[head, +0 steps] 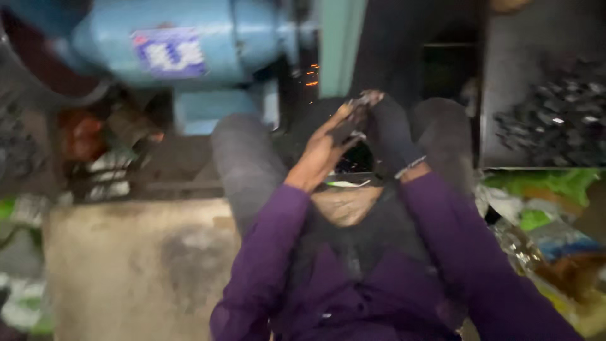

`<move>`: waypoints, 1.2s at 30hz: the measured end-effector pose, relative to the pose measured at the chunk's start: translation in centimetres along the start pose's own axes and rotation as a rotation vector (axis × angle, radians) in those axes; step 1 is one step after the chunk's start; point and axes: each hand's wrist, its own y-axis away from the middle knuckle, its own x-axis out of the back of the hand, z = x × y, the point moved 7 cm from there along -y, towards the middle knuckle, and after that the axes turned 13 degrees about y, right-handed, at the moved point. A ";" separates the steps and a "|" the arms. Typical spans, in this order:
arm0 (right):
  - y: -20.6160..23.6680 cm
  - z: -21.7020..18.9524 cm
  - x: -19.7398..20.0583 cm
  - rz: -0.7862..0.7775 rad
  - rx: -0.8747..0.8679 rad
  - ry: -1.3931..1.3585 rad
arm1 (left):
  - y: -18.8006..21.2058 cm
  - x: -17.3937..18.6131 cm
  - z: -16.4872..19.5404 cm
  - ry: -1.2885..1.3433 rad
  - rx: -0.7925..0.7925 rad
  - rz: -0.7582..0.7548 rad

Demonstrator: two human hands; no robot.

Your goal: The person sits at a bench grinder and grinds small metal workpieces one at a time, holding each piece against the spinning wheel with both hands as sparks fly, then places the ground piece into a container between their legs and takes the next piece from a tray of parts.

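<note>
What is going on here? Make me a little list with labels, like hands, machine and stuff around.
Left hand: bare left hand, fingers up at a small metal piece
Right hand: right hand in a dark glove, also at the piece
Grip: too blurred to tell how tightly either hand holds it
Sleeves: purple
Machine: blue grinder at upper left
Sparks: orange sparks beside the grinder
Right side: tray of dark metal bits
Below left: dusty block
</note>
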 end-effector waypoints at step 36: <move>5.9 4.9 -4.2 -0.448 -0.607 -0.129 | 1.9 1.9 2.2 -0.170 -0.283 0.181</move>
